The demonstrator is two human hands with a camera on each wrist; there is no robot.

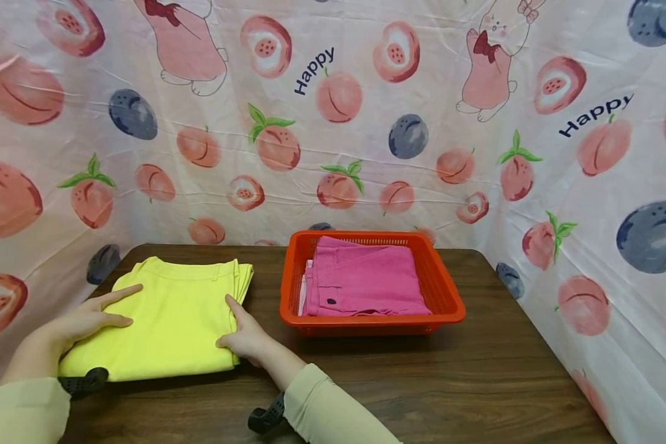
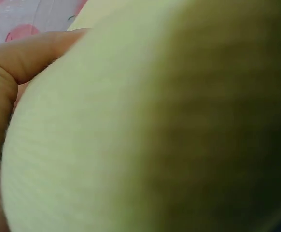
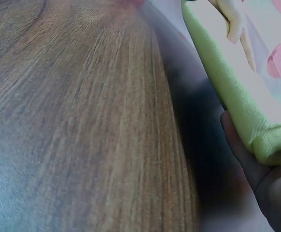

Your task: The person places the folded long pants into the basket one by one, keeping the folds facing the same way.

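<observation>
Folded yellow trousers (image 1: 172, 320), a waistband with a belt loop along the far edge, are between my two hands at the left of the table. My left hand (image 1: 91, 320) grips their left side, thumb and forefinger spread over the top and the other fingers hidden. At the right edge my right hand (image 1: 248, 336) holds the folded layers. In the right wrist view, fingers (image 3: 237, 137) of that hand reach beneath the thick folded edge of the yellow trousers (image 3: 237, 92). Blurred yellow cloth (image 2: 77, 125) fills most of the left wrist view, beside the left hand's fingers (image 2: 29, 55).
An orange-red plastic basket (image 1: 449, 302) stands right of the trousers on the brown wooden table (image 1: 477, 382). Folded pink trousers (image 1: 366, 280) lie in it, with a paler cloth (image 1: 303, 290) under their left side. A fruit-printed curtain (image 1: 333, 185) closes off the back and sides.
</observation>
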